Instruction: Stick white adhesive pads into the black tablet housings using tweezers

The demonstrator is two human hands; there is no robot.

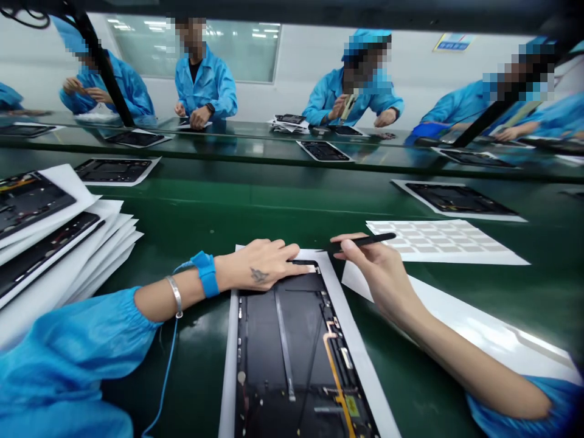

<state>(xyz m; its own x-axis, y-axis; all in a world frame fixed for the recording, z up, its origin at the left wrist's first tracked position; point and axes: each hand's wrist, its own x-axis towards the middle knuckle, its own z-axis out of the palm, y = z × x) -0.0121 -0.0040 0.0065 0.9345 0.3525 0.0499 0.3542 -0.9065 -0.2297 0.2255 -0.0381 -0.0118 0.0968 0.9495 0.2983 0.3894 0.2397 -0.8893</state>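
A dark open device panel [292, 347] lies on a white sheet [347, 328] in front of me on the green belt. My left hand [260, 267] rests flat on the panel's far end, fingers stretched over a small pale strip [305, 268] at its top edge. A blue wrist strap [205, 274] and its coiled cord hang from that wrist. My right hand [378, 267] pinches black tweezers [365, 241], their tip pointing right toward a sheet of pale sticker pads [438, 238].
A stack of similar panels on white sheets [55, 243] sits at my left. More panels [456, 199] lie along the belt. Several people in blue coats work on the far side of the line [205, 85]. A white sheet [479, 328] lies under my right forearm.
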